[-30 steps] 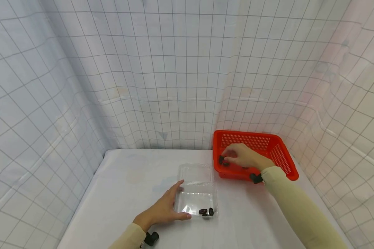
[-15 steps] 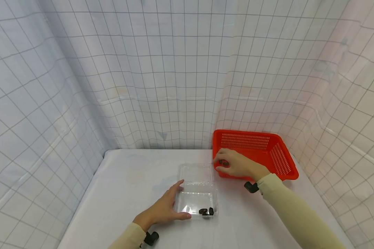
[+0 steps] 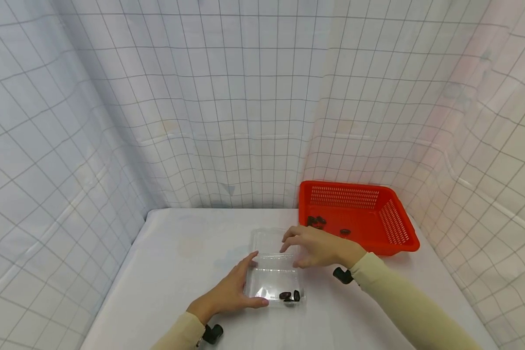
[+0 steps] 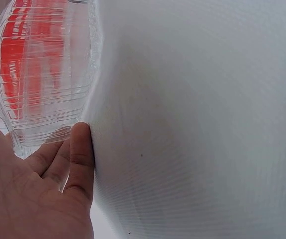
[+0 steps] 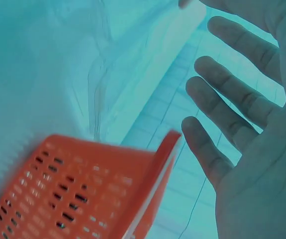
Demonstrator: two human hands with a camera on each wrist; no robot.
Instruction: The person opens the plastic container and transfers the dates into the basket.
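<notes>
A clear plastic clamshell box (image 3: pixel 269 281) stands with its lid folded back on the white table. Several dark, glossy, oval pieces (image 3: pixel 285 295) like dates lie in its front right corner. My left hand (image 3: pixel 229 291) rests against the box's left side, thumb along the front edge and fingers spread. In the left wrist view, fingers (image 4: pixel 81 149) touch the ribbed wall. My right hand (image 3: pixel 319 247) is over the lid's right side, left of the red basket's front. Its fingers (image 5: pixel 227 79) are spread in the right wrist view, with nothing seen between them.
The red perforated plastic basket (image 3: pixel 354 216) stands at the back right, with several more dark oval pieces (image 3: pixel 317 221) at its left end and one (image 3: pixel 344 232) near its front. White grid-lined curtains (image 3: pixel 245 97) surround the table (image 3: pixel 179 253) at the back and sides.
My right hand has come out of the red basket and moved left and nearer, to the box's lid. The left hand and the box have stayed in place.
</notes>
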